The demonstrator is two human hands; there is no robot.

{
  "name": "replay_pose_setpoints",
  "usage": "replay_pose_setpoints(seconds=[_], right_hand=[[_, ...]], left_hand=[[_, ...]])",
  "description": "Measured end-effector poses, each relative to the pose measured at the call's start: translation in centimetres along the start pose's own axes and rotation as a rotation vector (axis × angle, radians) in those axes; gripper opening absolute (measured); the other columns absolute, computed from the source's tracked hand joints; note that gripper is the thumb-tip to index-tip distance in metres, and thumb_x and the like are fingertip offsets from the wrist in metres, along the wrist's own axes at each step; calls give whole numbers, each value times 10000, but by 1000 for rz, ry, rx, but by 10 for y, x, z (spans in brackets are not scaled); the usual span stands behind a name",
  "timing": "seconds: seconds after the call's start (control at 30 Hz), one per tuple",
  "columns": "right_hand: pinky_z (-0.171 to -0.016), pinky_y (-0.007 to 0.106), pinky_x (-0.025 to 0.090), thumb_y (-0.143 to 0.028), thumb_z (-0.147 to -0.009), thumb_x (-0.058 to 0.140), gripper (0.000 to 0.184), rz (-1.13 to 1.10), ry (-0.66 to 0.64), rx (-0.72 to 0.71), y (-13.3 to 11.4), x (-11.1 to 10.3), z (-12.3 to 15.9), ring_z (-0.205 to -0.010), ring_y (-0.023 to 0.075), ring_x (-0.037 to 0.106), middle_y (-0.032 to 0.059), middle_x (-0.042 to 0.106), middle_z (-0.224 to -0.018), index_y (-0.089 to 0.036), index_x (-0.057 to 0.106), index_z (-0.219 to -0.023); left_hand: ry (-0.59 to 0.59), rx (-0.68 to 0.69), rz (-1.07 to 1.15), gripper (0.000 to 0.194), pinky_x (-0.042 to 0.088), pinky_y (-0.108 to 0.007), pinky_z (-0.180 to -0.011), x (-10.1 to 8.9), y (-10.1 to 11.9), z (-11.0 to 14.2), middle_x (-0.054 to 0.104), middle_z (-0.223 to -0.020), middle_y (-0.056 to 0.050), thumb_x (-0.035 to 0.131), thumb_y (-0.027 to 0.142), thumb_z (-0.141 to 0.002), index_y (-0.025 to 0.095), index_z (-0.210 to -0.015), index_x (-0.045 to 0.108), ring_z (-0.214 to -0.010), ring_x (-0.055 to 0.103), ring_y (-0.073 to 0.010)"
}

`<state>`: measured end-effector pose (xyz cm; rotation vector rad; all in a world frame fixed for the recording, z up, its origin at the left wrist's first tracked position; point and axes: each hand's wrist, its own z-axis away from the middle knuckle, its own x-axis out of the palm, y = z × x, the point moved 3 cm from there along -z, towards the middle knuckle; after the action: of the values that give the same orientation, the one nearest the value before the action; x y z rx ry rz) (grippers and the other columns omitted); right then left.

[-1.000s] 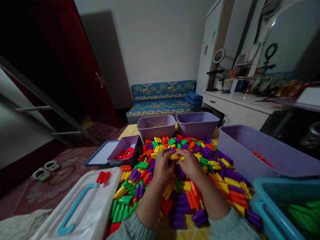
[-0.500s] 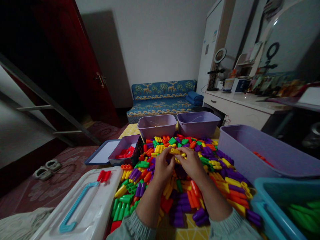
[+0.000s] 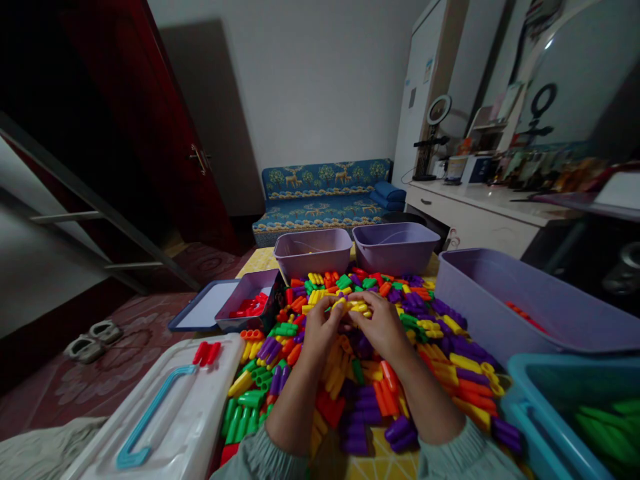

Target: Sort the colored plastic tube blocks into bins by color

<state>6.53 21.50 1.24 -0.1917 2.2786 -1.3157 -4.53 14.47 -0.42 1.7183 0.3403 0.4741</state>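
Above the middle of a heap of plastic tube pieces (image 3: 357,400) in yellow, purple, orange, red and green, my two hands are close together. My left hand (image 3: 321,327) is closed, thumb and fingers pinching a yellow tube piece (image 3: 340,303). Opposite it, my right hand (image 3: 383,327) is closed on yellow tube pieces (image 3: 360,307) with its fingertips. Whether the yellow pieces in the two hands are joined, I cannot tell. Many pieces in the heap are tubes joined side by side in rows.
Two purple bins (image 3: 313,257) stand behind the heap, with a larger purple bin (image 3: 500,307) on the right. A blue bin (image 3: 530,393) holds green pieces. To the left are a small box (image 3: 245,317) of red pieces and a white lid (image 3: 185,413) with a blue handle.
The yellow tube piece between my hands has turned and sits lower, and more yellow shows at my right fingertips. My left hand has shifted slightly left.
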Motion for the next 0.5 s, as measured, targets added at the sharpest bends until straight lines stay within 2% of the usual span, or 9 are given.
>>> replay_pose_setpoints(seconds=[0.1,0.17,0.23,0.3,0.4,0.5], right_hand=[[-801,324,518,-221,-730,612,263,-118,22,45,1,0,0,-902,198,653,70,690,-1014,-186,652,-988],[-769,317,521,-264,-734,635,269,-173,44,77,0,-1,0,-862,198,659,70,699,-982,-182,652,-990],[-742,309,518,-311,-724,666,278,-195,73,100,-2,-3,0,-819,198,658,67,704,-937,-175,659,-966],[-719,304,510,-354,-715,685,287,-175,107,108,-4,-6,0,-785,197,647,65,703,-906,-170,669,-935],[-686,300,501,-397,-713,688,319,-155,145,120,-6,-8,1,-745,191,632,71,700,-903,-162,669,-927],[-677,298,510,-418,-739,655,356,-220,117,162,-5,-4,3,-762,196,644,77,699,-923,-158,642,-982]], left_hand=[[60,-5,12,329,564,-322,-633,-7,0,-4,663,-880,-71,618,429,-764,139,-920,625,-788,647,-204],[95,87,-120,300,549,-368,-781,-11,4,-6,677,-999,-97,622,351,-769,144,-983,654,-935,636,-230],[114,216,-309,263,478,-411,-934,-11,12,-4,670,-1095,-106,614,288,-785,166,-1006,688,-1063,599,-246],[113,313,-458,233,416,-436,-1006,-7,20,-1,660,-1144,-107,586,283,-822,192,-992,716,-1122,574,-256],[106,354,-518,249,433,-427,-987,0,26,4,674,-1110,-110,555,333,-858,197,-968,732,-1093,593,-259],[51,239,-373,306,512,-383,-873,4,22,4,701,-1039,-108,546,363,-860,168,-1033,704,-991,644,-248]])
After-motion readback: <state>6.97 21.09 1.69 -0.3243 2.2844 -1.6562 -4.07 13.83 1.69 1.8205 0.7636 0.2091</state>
